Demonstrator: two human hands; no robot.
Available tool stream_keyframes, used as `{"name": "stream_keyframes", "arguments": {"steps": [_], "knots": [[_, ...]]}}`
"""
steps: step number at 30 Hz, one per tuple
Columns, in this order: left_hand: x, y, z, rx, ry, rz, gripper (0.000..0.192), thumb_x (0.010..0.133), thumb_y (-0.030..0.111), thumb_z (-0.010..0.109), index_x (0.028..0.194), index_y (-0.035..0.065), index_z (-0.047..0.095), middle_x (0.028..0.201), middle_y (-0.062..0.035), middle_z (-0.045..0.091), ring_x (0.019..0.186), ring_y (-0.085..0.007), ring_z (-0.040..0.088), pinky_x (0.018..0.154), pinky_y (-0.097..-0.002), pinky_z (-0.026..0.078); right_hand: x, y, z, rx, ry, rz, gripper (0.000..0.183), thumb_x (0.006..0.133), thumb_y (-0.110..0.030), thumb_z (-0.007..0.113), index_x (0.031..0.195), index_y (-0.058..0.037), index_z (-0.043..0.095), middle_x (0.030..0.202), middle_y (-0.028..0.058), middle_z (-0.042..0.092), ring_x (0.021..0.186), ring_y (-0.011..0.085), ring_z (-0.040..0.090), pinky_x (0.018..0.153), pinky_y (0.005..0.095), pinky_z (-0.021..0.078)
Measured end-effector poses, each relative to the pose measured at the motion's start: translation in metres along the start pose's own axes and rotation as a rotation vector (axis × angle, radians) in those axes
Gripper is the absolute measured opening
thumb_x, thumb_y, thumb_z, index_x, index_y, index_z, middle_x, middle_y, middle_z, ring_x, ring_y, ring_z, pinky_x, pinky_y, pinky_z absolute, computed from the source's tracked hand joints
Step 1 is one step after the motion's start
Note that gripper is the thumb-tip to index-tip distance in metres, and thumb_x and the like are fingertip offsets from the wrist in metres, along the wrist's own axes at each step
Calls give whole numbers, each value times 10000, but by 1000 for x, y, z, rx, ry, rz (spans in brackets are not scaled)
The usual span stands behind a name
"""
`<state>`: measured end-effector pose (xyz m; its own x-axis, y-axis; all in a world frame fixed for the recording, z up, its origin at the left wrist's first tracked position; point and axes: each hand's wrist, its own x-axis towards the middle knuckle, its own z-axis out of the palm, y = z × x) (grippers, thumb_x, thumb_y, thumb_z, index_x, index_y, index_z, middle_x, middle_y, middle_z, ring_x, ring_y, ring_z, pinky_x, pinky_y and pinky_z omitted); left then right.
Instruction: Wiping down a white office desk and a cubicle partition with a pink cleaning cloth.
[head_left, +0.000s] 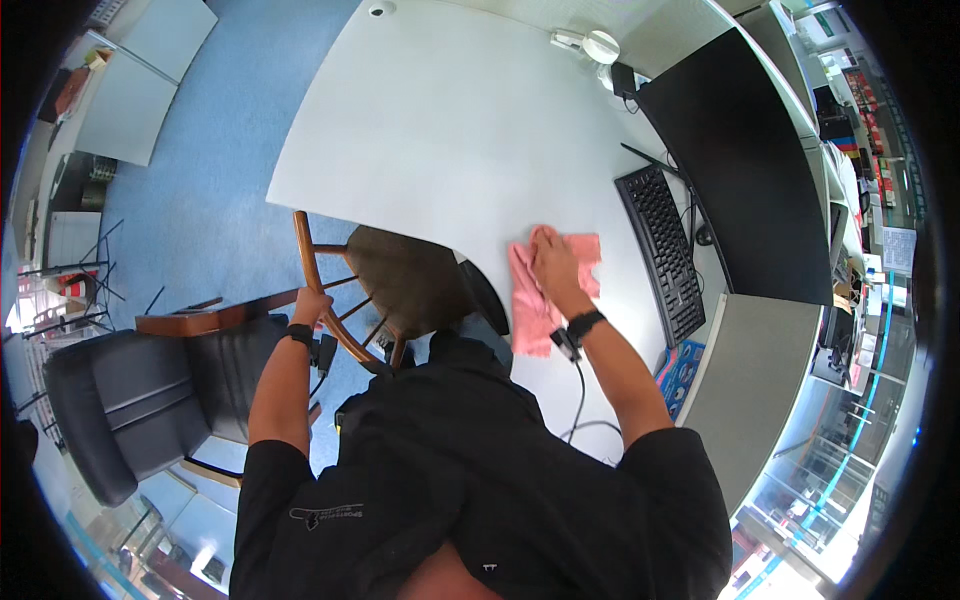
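My right hand (555, 266) presses on a pink cloth (531, 322) that lies partly bunched on the white desk (450, 120). Its fingertips are tucked into the folds. Down at the left, my left hand (311, 306) grips the curved wooden back rail of a chair (302, 240) with a dark brown seat (405, 277). That seat reaches partly under the desk edge. Each wrist wears a black band with a small cabled device.
Right of the cloth lie a black keyboard (664, 255) and a mouse (703, 235), before a large dark monitor (739, 165). A blue printed mat or packet (681, 375) sits below the keyboard. A black padded armchair (150, 397) stands behind my left arm on blue floor.
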<state>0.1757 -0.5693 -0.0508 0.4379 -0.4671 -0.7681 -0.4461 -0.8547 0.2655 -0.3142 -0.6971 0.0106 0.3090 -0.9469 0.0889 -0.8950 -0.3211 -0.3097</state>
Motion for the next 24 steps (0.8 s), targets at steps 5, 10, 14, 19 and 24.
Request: {"name": "stream_keyframes", "arguments": {"steps": [5, 10, 14, 19, 24], "knots": [[-10, 10, 8, -140, 51, -57, 261, 744, 110, 644, 891, -106, 630, 762, -247, 658, 590, -371, 671, 422, -452, 546, 11, 1, -11, 65, -156, 14, 250, 858, -104, 519, 1097, -62, 580, 1138, 151, 578, 930, 395, 574, 781, 475, 492], [65, -57, 21, -211, 70, 55, 203, 746, 89, 656, 867, -73, 644, 720, -223, 661, 585, -345, 672, 458, -488, 552, -11, -8, -5, -119, -118, -45, 289, 861, -142, 547, 1133, -46, 569, 1143, 187, 562, 962, 384, 565, 797, 472, 495], [28, 8, 25, -320, -80, -184, 80, 800, 62, 611, 775, -14, 610, 694, -161, 663, 603, -304, 677, 488, -463, 564, 12, 9, -3, -73, -111, 84, 195, 853, -134, 553, 1019, -49, 608, 1013, 189, 610, 899, 394, 593, 784, 478, 495], [22, -1, 11, -347, -56, -147, 81, 797, 68, 613, 792, -12, 619, 699, -154, 666, 598, -301, 676, 483, -468, 560, -4, 1, -9, -34, -65, -46, 188, 863, -101, 512, 1004, -68, 631, 1013, 157, 619, 863, 383, 603, 741, 482, 504], [35, -11, 15, -425, -95, -174, 125, 788, 80, 606, 744, -36, 615, 673, -176, 653, 575, -306, 663, 467, -477, 536, 23, 5, -5, -33, -143, 45, 212, 855, -94, 508, 1033, -72, 620, 1011, 172, 621, 874, 386, 600, 744, 493, 494]]}}
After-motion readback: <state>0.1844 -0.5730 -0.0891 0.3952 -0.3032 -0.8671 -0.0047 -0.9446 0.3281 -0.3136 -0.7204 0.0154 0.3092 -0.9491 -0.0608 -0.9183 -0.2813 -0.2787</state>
